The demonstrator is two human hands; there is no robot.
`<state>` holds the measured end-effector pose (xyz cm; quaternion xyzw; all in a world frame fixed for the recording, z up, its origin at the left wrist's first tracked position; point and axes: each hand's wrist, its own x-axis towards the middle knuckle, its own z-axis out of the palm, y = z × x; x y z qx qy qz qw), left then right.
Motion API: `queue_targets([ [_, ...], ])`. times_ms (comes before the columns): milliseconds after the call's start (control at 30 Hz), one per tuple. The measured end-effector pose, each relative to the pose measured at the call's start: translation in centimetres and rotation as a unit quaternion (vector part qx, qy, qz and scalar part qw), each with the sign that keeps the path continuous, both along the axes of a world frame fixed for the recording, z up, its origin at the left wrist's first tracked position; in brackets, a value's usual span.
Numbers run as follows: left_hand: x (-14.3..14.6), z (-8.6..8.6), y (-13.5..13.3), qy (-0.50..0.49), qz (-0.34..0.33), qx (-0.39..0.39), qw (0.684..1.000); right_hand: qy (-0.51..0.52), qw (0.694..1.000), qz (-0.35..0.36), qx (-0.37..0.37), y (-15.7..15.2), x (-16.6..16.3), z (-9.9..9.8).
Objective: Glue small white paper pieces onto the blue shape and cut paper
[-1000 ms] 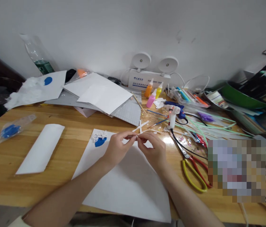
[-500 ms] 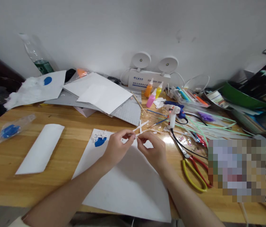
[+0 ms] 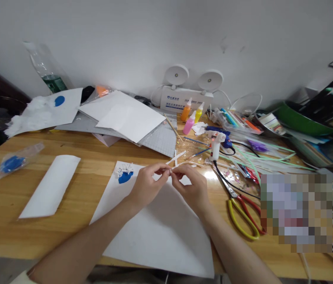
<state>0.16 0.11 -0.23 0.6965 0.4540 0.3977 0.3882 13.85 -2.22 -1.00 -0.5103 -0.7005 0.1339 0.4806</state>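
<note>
Above the far edge of a large white paper sheet point(image 3: 154, 232), my left hand point(image 3: 148, 183) and my right hand point(image 3: 192, 184) meet at their fingertips. Both are closed in a pinch on a small white paper strip point(image 3: 170, 172), mostly hidden by the fingers. Just beyond them lie more thin white paper strips point(image 3: 176, 157). At the sheet's upper left corner is a blue patch point(image 3: 125, 177) with a heap of small white curled bits point(image 3: 124, 169) against it.
Right of the sheet lie scissors point(image 3: 241, 209) with red and yellow handles, and a white glue gun point(image 3: 215, 146) stands behind them. Small paint bottles point(image 3: 189, 124) are at the back. A folded white paper point(image 3: 51, 185) and bagged blue clay point(image 3: 13, 163) lie left.
My fingertips have shifted slightly around the small white strip, with the left fingers a little more closed over it. Everything else looks the same.
</note>
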Motion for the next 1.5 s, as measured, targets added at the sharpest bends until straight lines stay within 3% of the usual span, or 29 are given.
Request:
queue_targets([
  [500,-0.1,0.0,-0.1,-0.02,0.002,-0.027,0.999,0.032,0.999,-0.016,-0.01,0.0,0.16,-0.23],
  [733,-0.03,-0.11,-0.03,-0.018,0.002,-0.018,1.0,0.011,0.999,-0.02,0.041,-0.07,-0.03,-0.47],
  [1267,0.05,-0.27,0.08,-0.027,0.037,-0.025,0.999,0.033,0.999,0.0,-0.026,-0.07,-0.1,0.13],
  [1500,0.03,-0.23,0.07,-0.019,0.014,-0.017,1.0,0.03,0.999,0.007,-0.021,-0.09,0.01,0.14],
])
